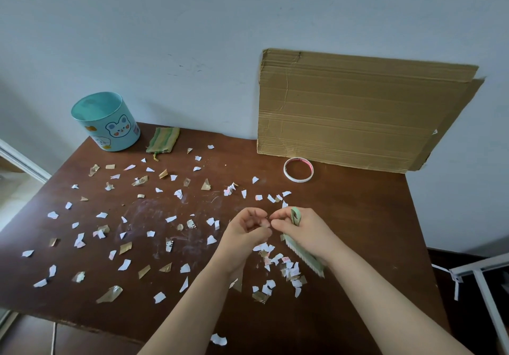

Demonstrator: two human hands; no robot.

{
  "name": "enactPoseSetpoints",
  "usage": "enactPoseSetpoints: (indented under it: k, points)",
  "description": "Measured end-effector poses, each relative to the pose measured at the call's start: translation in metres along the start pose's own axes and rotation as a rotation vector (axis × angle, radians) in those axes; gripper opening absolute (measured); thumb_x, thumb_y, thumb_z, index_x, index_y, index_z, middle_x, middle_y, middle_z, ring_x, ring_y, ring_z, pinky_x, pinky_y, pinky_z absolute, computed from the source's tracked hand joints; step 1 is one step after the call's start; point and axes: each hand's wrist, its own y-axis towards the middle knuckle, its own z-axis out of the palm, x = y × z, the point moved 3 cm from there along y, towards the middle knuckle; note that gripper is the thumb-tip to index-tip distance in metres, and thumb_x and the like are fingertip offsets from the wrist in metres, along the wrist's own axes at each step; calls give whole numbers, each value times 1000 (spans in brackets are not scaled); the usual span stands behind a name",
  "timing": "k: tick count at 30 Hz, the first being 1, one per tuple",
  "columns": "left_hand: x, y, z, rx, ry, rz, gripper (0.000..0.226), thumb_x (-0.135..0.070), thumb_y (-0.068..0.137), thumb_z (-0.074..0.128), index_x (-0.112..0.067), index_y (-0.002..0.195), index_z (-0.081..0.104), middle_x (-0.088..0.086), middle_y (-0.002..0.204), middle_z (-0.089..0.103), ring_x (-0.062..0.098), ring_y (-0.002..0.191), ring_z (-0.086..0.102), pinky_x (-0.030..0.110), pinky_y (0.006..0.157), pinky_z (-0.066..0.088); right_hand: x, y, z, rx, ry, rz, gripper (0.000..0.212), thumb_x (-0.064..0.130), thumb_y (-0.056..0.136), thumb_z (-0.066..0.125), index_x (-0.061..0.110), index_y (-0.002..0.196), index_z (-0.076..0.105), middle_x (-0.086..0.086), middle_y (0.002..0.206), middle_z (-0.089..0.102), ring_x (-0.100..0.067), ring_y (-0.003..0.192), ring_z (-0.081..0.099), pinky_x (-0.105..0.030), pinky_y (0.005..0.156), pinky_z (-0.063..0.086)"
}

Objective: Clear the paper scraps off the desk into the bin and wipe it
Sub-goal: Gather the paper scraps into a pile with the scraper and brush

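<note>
The right hand [300, 230] grips a green scrubbing brush [306, 259], its bristles against a heap of paper scraps [278, 264], likely for gathering them; the left hand [248, 229] is curled, fingertips meeting the right's (whether they pinch a scrap I cannot tell); other scraps litter the desk [358, 217]; the teal bin [106, 122] and striped cloth [163, 140] stand back-left, probably kept for later.

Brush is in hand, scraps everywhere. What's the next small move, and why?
Probably lower the brush in the right hand and sweep the nearby pile leftward: scraps cover the desk, and the bin stands at its far-left corner.
</note>
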Motion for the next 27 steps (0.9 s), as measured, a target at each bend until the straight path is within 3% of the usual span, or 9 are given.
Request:
enactPoseSetpoints:
  k: [2, 4, 6, 11, 15, 20, 23, 27]
  points:
    - [1, -1, 0, 6, -20, -5, 23, 6, 82, 59, -14, 93, 60, 1, 82, 61, 15, 78, 56, 25, 73, 50, 0, 1, 4, 16, 9, -9, 12, 31, 83, 68, 21, 89, 69, -12, 72, 63, -14, 68, 56, -8, 64, 45]
    - [1, -1, -1, -4, -24, -19, 19, 2, 84, 58, -13, 95, 62, 3, 87, 64, 18, 83, 61, 26, 78, 52, -1, 3, 5, -28, -1, -10, 10, 30, 81, 71, 21, 83, 67, 6, 51, 48, -7, 55, 44, -17, 63, 47]
    - [1, -1, -1, -17, -4, -30, 16, -4, 86, 58, -13, 97, 65, 4, 92, 68, 18, 88, 65, 27, 82, 52, -2, 7, 6, -84, -61, -17, 10, 25, 81, 71, 21, 78, 63, 13, 44, 39, -5, 48, 37, -27, 63, 46]
    - [0, 0, -6, -64, -32, -77, 19, -15, 91, 52, -16, 96, 70, 7, 96, 72, 18, 91, 66, 32, 87, 52, 4, 9, 16, -128, -316, -119, 14, 28, 83, 68, 27, 80, 54, 12, 54, 45, -1, 47, 43, -15, 50, 34]
    - [4, 1, -8, -72, -115, -146, 18, -16, 91, 54, -14, 104, 66, 5, 93, 72, 17, 88, 67, 30, 81, 54, 7, 7, 27, -144, -500, -204, 16, 28, 86, 64, 31, 84, 48, 17, 70, 50, -2, 63, 48, -13, 54, 32]
    - [8, 2, -12, -123, -79, -165, 19, -14, 90, 55, -13, 108, 63, 11, 100, 70, 22, 94, 66, 37, 91, 52, 5, 6, 33, -136, -507, -198, 14, 29, 85, 64, 30, 83, 50, 17, 72, 50, -5, 66, 50, -13, 55, 35]
    - [6, 2, -17, -157, 82, -138, 18, -15, 88, 58, -21, 104, 60, 3, 99, 69, 13, 90, 67, 26, 80, 53, 4, 5, 30, -139, -472, -169, 19, 32, 84, 67, 30, 87, 48, 19, 68, 47, -1, 61, 47, -11, 54, 31]
    - [1, 3, -30, -234, 584, 2, 24, -3, 87, 49, -25, 96, 53, -7, 79, 68, 2, 56, 54, 14, 50, 39, 0, 5, 20, -206, -424, -104, 14, 30, 84, 66, 27, 84, 52, 16, 60, 44, -3, 52, 42, -13, 51, 30]
